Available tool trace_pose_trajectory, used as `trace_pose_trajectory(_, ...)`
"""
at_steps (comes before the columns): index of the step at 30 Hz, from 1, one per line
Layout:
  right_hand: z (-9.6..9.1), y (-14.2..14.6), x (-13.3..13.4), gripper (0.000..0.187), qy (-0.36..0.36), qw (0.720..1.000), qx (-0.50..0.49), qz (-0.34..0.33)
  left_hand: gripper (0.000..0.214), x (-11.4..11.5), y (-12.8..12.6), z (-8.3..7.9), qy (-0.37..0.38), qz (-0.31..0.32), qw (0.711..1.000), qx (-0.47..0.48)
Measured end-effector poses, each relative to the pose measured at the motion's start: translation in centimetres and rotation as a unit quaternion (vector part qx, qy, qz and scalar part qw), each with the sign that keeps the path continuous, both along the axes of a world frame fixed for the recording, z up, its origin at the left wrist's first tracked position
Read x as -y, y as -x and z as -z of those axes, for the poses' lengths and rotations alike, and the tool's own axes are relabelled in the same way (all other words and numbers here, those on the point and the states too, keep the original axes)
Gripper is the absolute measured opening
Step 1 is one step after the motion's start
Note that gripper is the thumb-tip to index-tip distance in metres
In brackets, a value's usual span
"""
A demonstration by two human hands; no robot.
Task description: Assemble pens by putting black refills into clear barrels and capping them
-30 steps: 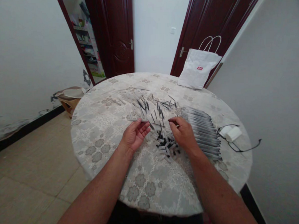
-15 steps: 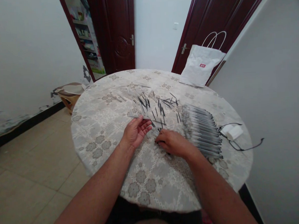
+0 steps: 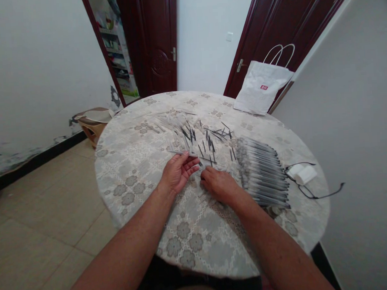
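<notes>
My left hand (image 3: 180,171) is palm up over the middle of the table, thumb and fingers pinching a slim pen (image 3: 206,159) with a pale barrel and a darker end pointing right. Close beside it, my right hand (image 3: 220,184) has its fingers curled together low over the cloth; what they hold, if anything, is hidden. Short dark sticks (image 3: 210,143) lie scattered beyond both hands. Farther left is a loose spread of pale, translucent tubes (image 3: 161,123). A tight row of clear pens with dark ends (image 3: 268,169) lies right of my right hand.
Eyeglasses (image 3: 308,193) and a folded white tissue (image 3: 302,174) lie near the right edge of the round table with its flowered cloth (image 3: 133,230). At the back right stands a white paper bag (image 3: 263,87). A wooden stool (image 3: 93,124) is beyond the left edge.
My right hand has edged slightly toward my left hand, its fingers still curled. My left hand keeps its pinch on the pen. The whole view has shifted a little.
</notes>
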State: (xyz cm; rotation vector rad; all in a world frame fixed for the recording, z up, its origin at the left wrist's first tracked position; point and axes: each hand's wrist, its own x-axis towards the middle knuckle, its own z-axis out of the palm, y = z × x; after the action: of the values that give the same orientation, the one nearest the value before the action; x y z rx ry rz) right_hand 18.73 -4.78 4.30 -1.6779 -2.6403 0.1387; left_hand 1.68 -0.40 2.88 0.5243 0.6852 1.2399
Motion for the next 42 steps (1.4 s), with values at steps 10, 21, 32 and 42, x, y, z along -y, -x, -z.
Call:
trace_pose_trajectory(10,0.8,-0.6,-0.7,0.029,-0.069,0.869,-0.477,0.108,0.018,0.3,-0.1,-0.2,-0.023,0.019,1.000,-0.004)
trace_pose_trajectory(21,1.6,0.8,-1.2,0.029,0.051,0.685,-0.707,0.167,0.025,0.2,-0.1,0.1,-0.047,0.024,0.998,-0.015)
trace_pose_trajectory(32,2.0,0.7,-1.4,0.028,0.060,0.692,-0.701,0.164,0.031,0.4,-0.3,0.1,-0.065,0.027,0.997,-0.034)
trace_pose_trajectory(42,2.1,0.6,-1.3,0.027,0.036,0.726,-0.667,0.164,0.031,0.5,-0.3,0.0,-0.078,0.023,0.995,-0.060)
